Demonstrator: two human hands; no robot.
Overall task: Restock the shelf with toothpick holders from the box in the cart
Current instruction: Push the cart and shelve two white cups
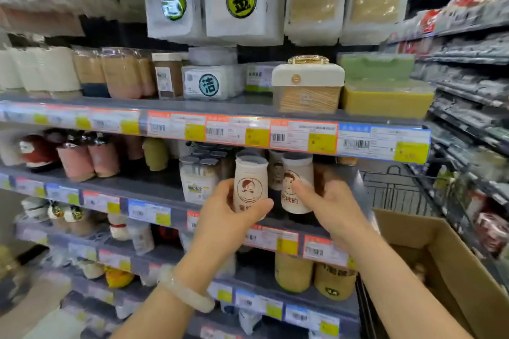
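My left hand [223,209] grips a cream toothpick holder [250,184] with a brown cartoon face, held upright in front of the middle shelf [154,195]. My right hand [329,206] reaches to a second cream holder [296,187] standing on that shelf; its fingers touch the holder's right side. More holders of the same kind stand behind it. The open cardboard box [446,264] sits at the lower right in the cart [396,190].
Shelves above and below are packed with toothpick packs, jars and small bottles behind price-tag strips. A square white-lidded toothpick box [308,85] stands on the upper shelf. Another aisle of shelving runs along the right edge.
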